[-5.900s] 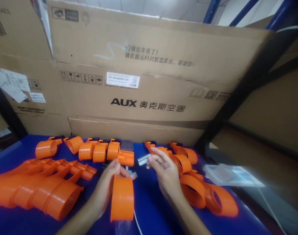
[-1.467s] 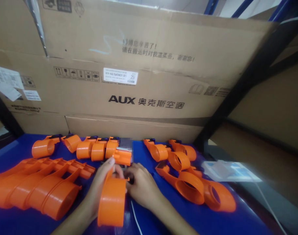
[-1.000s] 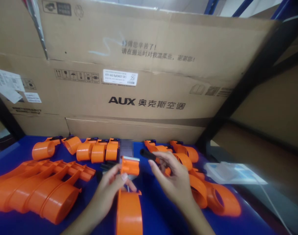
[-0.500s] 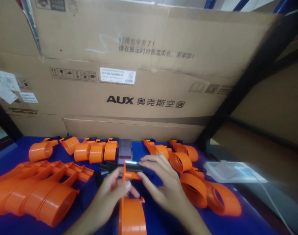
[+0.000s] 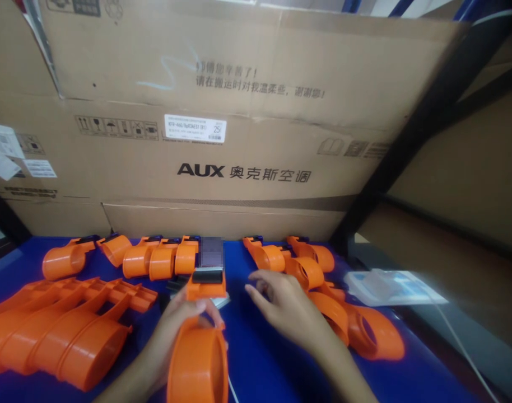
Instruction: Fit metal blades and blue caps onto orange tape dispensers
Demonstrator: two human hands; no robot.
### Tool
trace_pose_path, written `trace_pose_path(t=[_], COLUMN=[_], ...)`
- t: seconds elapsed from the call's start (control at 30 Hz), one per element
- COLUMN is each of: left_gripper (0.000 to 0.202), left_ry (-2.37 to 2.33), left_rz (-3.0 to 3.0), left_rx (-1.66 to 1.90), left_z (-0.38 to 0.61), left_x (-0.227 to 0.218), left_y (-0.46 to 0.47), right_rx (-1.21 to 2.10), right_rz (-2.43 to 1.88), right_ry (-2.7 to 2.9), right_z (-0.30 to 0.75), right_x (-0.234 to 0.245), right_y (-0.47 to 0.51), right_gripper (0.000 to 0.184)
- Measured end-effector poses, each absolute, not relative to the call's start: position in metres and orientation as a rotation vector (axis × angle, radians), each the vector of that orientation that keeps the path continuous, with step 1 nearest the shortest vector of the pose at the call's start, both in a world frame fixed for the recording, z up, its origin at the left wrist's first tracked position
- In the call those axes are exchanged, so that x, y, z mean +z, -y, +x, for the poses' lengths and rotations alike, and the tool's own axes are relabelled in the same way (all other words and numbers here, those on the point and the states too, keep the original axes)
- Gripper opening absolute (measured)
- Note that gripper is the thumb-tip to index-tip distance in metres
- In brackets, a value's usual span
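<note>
My left hand is closed round the neck of an orange plastic tape dispenser, whose wide ring hangs down toward me. At its upper end sits a black strip with a pale toothed edge above it. To the right, apart from the dispenser, my right hand is open, fingers loosely bent and nothing visible in them. Behind the dispenser, some black pieces lie on the blue table, partly hidden by my left hand. A phone stands just beyond, its lower part covered.
Nested orange dispensers lie at the left. Several with dark tips line the back, including one ring. More orange rings are at the right, near a plastic-covered packet. A large cardboard box walls off the back.
My right hand has come off the dispenser's black strip and moved right. My left hand has turned the dispenser, its ring and strip now facing me more, and shifted it left.
</note>
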State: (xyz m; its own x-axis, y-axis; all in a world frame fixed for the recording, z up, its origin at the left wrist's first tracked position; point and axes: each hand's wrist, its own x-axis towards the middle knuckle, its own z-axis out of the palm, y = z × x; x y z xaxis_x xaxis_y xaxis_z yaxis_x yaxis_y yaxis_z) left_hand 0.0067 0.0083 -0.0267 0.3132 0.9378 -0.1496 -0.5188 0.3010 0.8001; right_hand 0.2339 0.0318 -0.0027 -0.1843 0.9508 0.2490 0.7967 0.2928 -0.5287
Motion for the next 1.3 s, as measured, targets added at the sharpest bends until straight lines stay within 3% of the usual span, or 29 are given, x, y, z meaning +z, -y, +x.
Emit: trace_pose_path(t=[0.17, 0.33, 0.5, 0.67, 0.93, 1.1, 1.3], left_gripper=[0.014, 0.015, 0.016, 0.017, 0.026, 0.030, 0.025], left_ry=[-0.706, -0.711, -0.709, -0.754, -0.852, -0.874, -0.867], left_rz=[0.708, 0.695, 0.691, 0.748, 0.917, 0.966, 1.003], left_rx=[1.079, 1.077, 1.081, 1.078, 1.116, 1.114, 1.149], left_z=[0.008, 0.007, 0.007, 0.007, 0.005, 0.006, 0.007], left_x=[-0.024, -0.027, -0.027, -0.029, -0.046, -0.048, -0.047], left_y=[-0.006, -0.006, -0.006, -0.010, -0.016, -0.018, -0.018], right_rx=[0.331, 0.258, 0.246, 0.328, 0.998, 0.916, 0.987], right_rz=[-1.705, -1.644, -1.641, -1.488, -1.093, -1.025, -0.960], right_ry=[2.185, 2.225, 2.219, 2.049, 1.544, 1.575, 1.366], right_z=[0.234, 0.233, 0.235, 0.232, 0.214, 0.213, 0.209], right_x=[-0.024, -0.035, -0.032, -0.014, -0.005, -0.001, -0.003], right_y=[-0.033, -0.030, -0.031, -0.033, -0.024, -0.024, -0.026], right_gripper=[0.041, 0.043, 0.031, 0.001, 0.034, 0.019, 0.025])
